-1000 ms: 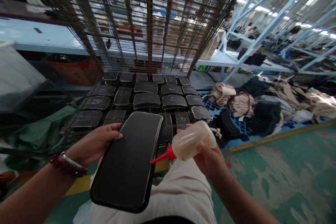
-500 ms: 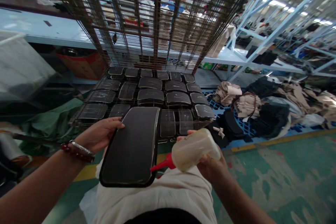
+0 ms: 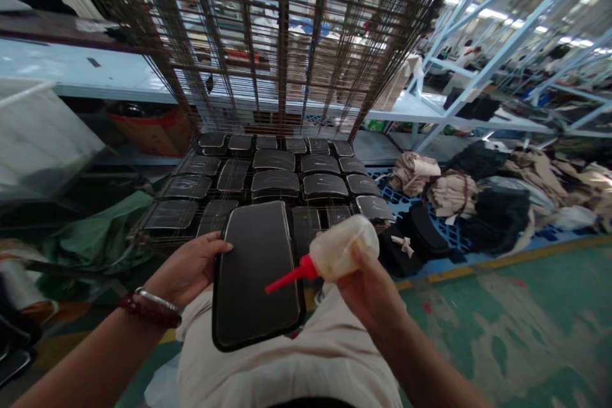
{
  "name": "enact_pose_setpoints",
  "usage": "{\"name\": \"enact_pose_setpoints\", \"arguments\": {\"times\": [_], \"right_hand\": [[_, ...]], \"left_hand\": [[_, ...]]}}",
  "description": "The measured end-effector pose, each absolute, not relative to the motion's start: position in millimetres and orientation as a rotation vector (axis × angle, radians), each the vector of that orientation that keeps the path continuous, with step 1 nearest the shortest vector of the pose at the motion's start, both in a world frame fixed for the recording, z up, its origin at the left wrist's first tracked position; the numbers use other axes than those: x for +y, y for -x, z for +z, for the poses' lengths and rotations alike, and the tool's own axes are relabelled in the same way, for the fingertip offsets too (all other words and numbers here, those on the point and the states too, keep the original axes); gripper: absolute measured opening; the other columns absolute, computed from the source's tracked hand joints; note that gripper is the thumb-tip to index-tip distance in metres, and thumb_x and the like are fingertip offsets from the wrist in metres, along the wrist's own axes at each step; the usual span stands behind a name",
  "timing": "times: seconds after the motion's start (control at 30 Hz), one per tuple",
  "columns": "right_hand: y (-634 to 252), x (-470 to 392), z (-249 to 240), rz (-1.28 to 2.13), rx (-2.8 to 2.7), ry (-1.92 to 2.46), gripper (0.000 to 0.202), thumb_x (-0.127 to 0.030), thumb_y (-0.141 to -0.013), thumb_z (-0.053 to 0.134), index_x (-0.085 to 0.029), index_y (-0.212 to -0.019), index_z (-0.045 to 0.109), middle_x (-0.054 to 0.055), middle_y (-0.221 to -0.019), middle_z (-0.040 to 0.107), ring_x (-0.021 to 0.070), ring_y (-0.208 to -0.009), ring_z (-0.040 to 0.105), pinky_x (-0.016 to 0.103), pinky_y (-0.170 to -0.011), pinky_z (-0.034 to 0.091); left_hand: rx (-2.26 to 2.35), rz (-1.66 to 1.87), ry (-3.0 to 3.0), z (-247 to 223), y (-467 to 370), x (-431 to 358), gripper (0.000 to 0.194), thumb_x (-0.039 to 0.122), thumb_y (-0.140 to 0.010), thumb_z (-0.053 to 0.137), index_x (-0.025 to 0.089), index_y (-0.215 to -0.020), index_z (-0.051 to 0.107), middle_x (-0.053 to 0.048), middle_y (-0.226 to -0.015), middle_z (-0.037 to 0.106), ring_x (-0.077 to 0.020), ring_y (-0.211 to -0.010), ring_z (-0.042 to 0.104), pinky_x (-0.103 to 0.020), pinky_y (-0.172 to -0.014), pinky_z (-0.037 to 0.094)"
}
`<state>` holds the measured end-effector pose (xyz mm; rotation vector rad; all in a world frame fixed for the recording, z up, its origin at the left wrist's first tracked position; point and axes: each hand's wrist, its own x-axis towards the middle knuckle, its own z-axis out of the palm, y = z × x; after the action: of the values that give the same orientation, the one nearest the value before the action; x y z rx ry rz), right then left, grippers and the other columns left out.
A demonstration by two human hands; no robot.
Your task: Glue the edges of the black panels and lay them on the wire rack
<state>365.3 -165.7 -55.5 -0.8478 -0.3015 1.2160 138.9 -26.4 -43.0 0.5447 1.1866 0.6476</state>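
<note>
A black rounded rectangular panel with a glossy line along its rim lies tilted above my lap. My left hand grips its upper left edge, thumb on top and fingers beneath. In my right hand is a translucent squeeze bottle, held on its side with yellowish contents. Its red nozzle points left, over the lower middle of the panel; whether the tip touches the surface cannot be told. Beyond the panel, several similar black pieces lie in rows on a wire rack.
The rack's wire grids stand raised behind the rows. Bundles of beige fabric and dark pieces lie on a blue pallet at right. A white bin and green cloth are at left.
The panel has shifted right and turned slightly in my left hand. My right hand has raised the bottle up and left, moving the nozzle from the panel's right edge to over its middle.
</note>
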Motion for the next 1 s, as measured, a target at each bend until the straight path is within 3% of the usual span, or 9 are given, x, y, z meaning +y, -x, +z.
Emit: {"name": "enact_pose_setpoints", "arguments": {"times": [0.13, 0.3, 0.57, 0.8, 1.0], "right_hand": [[-382, -128, -49, 1.052, -0.460, 0.899, 0.036, -0.041, -0.071, 0.087, -0.021, -0.097, 0.072, 0.006, -0.097, 0.077, 0.0292, -0.097, 0.071, 0.044, -0.089, 0.059], [-380, -118, -56, 0.970, -0.637, 0.956, 0.040, -0.039, -0.074, 0.086, -0.021, -0.107, 0.071, 0.006, -0.104, 0.076, 0.0269, -0.101, 0.069, 0.045, -0.102, 0.050], [-377, -151, -44, 1.325, -0.742, 0.928, 0.046, -0.041, -0.070, 0.088, -0.021, -0.109, 0.073, 0.009, -0.099, 0.078, 0.0328, -0.098, 0.072, 0.051, -0.097, 0.052], [-399, -131, -41, 1.029, -0.652, 0.914, 0.048, -0.037, -0.070, 0.089, -0.020, -0.112, 0.071, 0.011, -0.107, 0.077, 0.0351, -0.116, 0.065, 0.054, -0.103, 0.048], [-377, -140, -53, 1.223, -0.700, 0.879, 0.050, -0.040, -0.072, 0.088, -0.022, -0.115, 0.071, 0.012, -0.107, 0.077, 0.0354, -0.113, 0.067, 0.054, -0.100, 0.051]], "left_hand": [[1.075, 0.518, -0.671, -35, -153, -44, 0.023, -0.006, -0.077, 0.056, 0.012, -0.087, 0.068, -0.009, -0.072, 0.076, -0.0205, -0.059, 0.073, -0.030, -0.057, 0.062], [1.048, 0.480, -0.702, -31, -161, -51, 0.026, -0.002, -0.077, 0.058, 0.013, -0.097, 0.066, -0.010, -0.079, 0.078, -0.0211, -0.063, 0.073, -0.030, -0.059, 0.061], [1.072, 0.536, -0.680, -46, -153, -40, 0.026, 0.001, -0.067, 0.065, 0.012, -0.090, 0.069, -0.011, -0.080, 0.078, -0.0220, -0.064, 0.074, -0.032, -0.060, 0.062], [1.067, 0.511, -0.639, -44, -147, -41, 0.030, 0.003, -0.063, 0.069, 0.012, -0.092, 0.070, -0.012, -0.082, 0.078, -0.0236, -0.065, 0.074, -0.033, -0.059, 0.062], [1.078, 0.535, -0.634, -49, -144, -38, 0.026, 0.004, -0.063, 0.069, 0.013, -0.087, 0.070, -0.010, -0.076, 0.077, -0.0216, -0.060, 0.072, -0.031, -0.056, 0.061]]}}
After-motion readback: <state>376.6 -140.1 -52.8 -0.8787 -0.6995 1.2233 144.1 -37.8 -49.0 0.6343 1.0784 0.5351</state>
